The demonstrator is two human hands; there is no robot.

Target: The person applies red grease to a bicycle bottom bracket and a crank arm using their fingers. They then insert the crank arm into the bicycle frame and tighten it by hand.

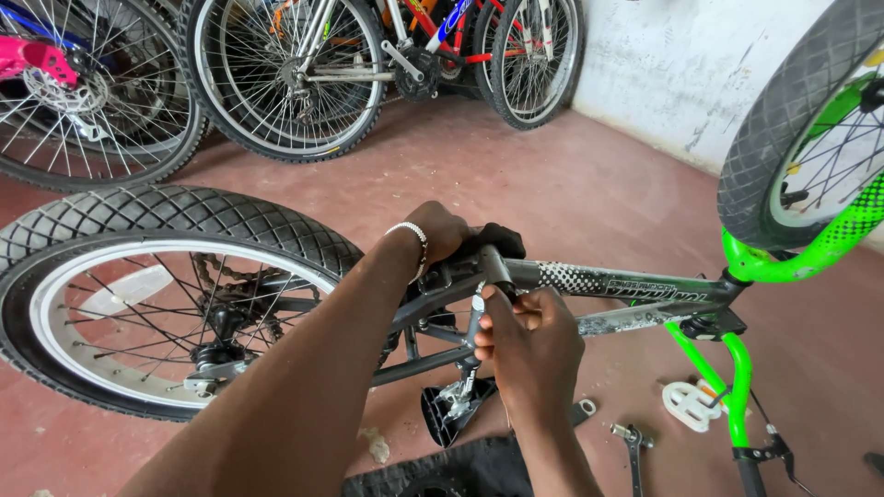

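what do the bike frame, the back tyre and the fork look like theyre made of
Frame: looks like metal tubing, grey paint with a speckled black-and-white pattern, slight sheen. Back tyre: black rubber, matt, with a blocky diamond tread. Fork: probably metal too, glossy bright green paint with black dots.

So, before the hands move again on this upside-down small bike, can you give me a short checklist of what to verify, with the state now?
1. Left hand grips the black part at the frame joint: ok.
2. Right hand has its fingers closed on the grey bike frame near the seat tube: ok.
3. Bike is upside down, rear wheel and green fork in view; whether it stands steady: cannot tell.
4. Tool on the floor lies near the right hand: ok.
5. White pedal lies loose on the floor beside the fork: ok.
6. Whether any bolt at the joint is loose or tight: cannot tell.
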